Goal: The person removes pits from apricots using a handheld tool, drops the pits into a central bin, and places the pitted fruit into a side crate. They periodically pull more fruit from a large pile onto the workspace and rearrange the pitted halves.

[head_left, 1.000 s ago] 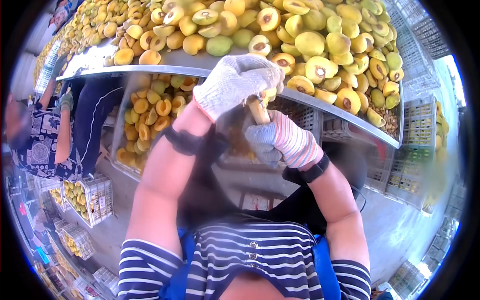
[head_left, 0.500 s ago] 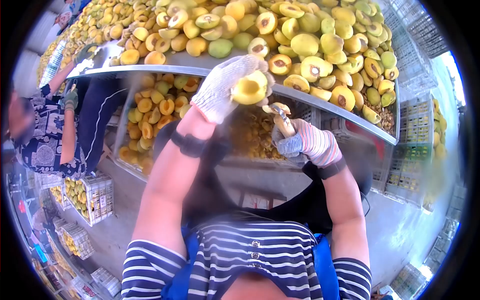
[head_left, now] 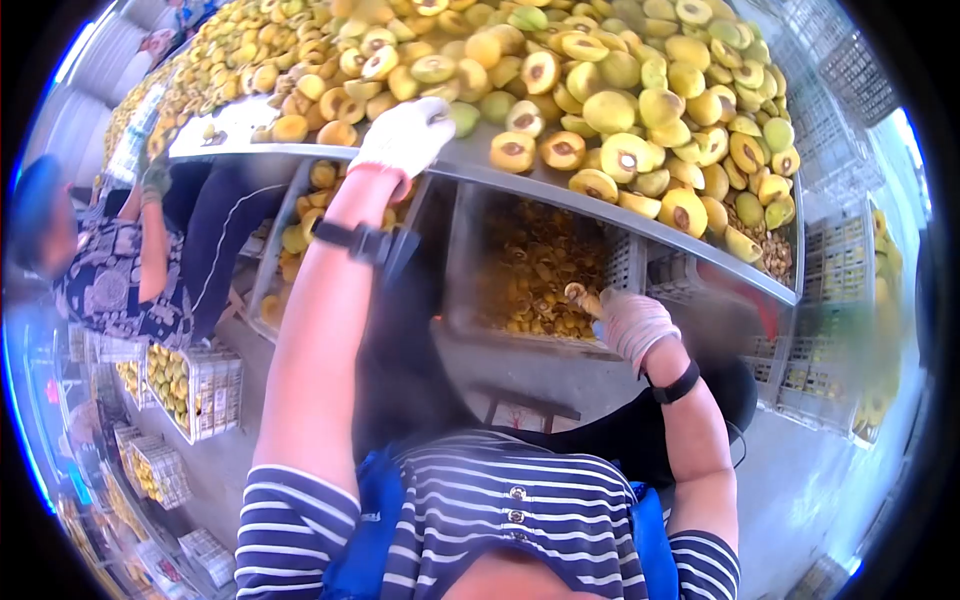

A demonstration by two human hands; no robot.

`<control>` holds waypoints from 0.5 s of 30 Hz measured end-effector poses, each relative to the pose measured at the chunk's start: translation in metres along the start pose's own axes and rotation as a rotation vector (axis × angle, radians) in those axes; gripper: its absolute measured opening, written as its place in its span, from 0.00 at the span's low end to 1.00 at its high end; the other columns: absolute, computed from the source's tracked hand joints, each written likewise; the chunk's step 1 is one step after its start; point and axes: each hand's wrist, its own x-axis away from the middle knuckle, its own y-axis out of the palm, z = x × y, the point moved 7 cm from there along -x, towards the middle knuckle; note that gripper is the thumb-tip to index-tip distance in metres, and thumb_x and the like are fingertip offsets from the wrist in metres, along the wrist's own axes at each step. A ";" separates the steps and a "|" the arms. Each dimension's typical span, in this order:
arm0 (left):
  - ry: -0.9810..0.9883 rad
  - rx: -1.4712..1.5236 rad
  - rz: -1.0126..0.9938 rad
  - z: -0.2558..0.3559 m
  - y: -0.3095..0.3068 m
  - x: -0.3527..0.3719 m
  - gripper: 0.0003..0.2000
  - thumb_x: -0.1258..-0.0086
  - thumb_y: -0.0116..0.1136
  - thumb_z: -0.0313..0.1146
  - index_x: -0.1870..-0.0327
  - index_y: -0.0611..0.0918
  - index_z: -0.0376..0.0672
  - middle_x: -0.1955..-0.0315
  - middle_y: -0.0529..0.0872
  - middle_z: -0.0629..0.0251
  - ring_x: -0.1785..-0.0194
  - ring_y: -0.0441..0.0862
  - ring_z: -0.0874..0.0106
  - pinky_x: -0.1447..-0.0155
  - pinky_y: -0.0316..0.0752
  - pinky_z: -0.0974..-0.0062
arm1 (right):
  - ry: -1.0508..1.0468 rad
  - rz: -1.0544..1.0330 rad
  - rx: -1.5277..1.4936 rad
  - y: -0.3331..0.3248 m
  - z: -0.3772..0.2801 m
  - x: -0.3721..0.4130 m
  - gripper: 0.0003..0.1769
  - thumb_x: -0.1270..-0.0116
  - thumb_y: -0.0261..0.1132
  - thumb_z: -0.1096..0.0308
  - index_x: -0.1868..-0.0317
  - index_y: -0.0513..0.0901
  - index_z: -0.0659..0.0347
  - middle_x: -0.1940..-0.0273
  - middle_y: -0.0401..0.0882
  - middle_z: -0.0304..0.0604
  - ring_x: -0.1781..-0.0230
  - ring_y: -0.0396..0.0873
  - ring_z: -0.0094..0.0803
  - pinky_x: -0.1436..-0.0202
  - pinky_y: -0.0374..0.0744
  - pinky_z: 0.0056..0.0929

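Note:
My left hand [head_left: 408, 133], in a white knit glove, is at the near edge of the metal table [head_left: 490, 165]. Its fingers are curled, and whatever they hold is hidden. Just beyond the fingertips lies a green fruit [head_left: 465, 118], beside many yellow, apricot-like halves [head_left: 512, 152], some with brown pits. Lower right, my right hand [head_left: 640, 325], in a striped glove, is closed round a short wooden-handled pitting tool [head_left: 590, 303]. A brownish-yellow scrap appears at its tip. Under that tool stands a crate [head_left: 618, 258] of brown and yellow fruit scraps [head_left: 545, 265].
A crate with yellow halves [head_left: 295, 238] stands below the table at left. Another person [head_left: 125, 265] works on the left. Fruit-filled crates [head_left: 215, 390] stand on the floor behind, and stacked crates [head_left: 825, 300] line the right. A small stool [head_left: 530, 408] is between my legs.
My left hand has moved left and up to the table edge; the yellow half it held is no longer visible. My right hand has lowered with the tool, away from the left.

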 end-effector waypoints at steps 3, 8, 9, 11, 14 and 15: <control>-0.029 -0.248 -0.022 -0.013 0.050 -0.063 0.26 0.33 0.52 0.51 0.39 0.78 0.45 0.46 0.82 0.47 0.41 0.79 0.52 0.37 0.73 0.60 | -0.022 0.029 0.065 0.023 0.016 -0.003 0.15 0.39 0.64 0.64 0.54 0.81 0.63 0.64 0.86 0.56 0.61 0.86 0.52 0.59 0.82 0.45; -0.148 -0.364 0.035 -0.005 0.057 -0.070 0.30 0.39 0.63 0.50 0.38 0.75 0.42 0.42 0.78 0.43 0.40 0.77 0.50 0.36 0.73 0.60 | 0.095 -0.351 0.318 0.073 0.040 -0.001 0.15 0.32 0.56 0.65 0.60 0.87 0.63 0.61 0.87 0.56 0.61 0.87 0.48 0.60 0.83 0.46; -0.084 -0.306 -0.032 -0.007 0.055 -0.072 0.29 0.39 0.66 0.48 0.41 0.76 0.40 0.43 0.79 0.46 0.42 0.80 0.51 0.38 0.73 0.57 | 0.093 -0.343 0.326 0.069 0.042 -0.006 0.15 0.32 0.56 0.65 0.60 0.87 0.63 0.61 0.87 0.56 0.61 0.87 0.48 0.60 0.83 0.46; -0.143 0.245 -0.077 -0.022 0.051 -0.057 0.27 0.37 0.65 0.46 0.41 0.76 0.39 0.46 0.81 0.48 0.45 0.81 0.53 0.41 0.76 0.55 | 0.036 -0.167 0.281 0.058 0.041 -0.009 0.10 0.45 0.68 0.72 0.61 0.88 0.60 0.62 0.88 0.50 0.60 0.88 0.45 0.63 0.84 0.44; 0.028 1.563 -0.275 -0.022 0.048 -0.030 0.21 0.29 0.59 0.39 0.41 0.75 0.37 0.51 0.83 0.54 0.50 0.84 0.58 0.51 0.82 0.51 | -0.146 0.147 0.055 -0.006 0.004 -0.002 0.17 0.34 0.61 0.66 0.46 0.81 0.61 0.62 0.86 0.52 0.60 0.86 0.47 0.61 0.83 0.40; 0.101 1.693 -0.293 -0.015 0.044 -0.020 0.19 0.26 0.56 0.39 0.41 0.75 0.36 0.52 0.83 0.53 0.52 0.84 0.56 0.54 0.84 0.53 | -0.277 0.255 0.122 -0.023 -0.014 0.005 0.18 0.34 0.61 0.66 0.44 0.80 0.58 0.60 0.84 0.53 0.60 0.85 0.47 0.60 0.82 0.39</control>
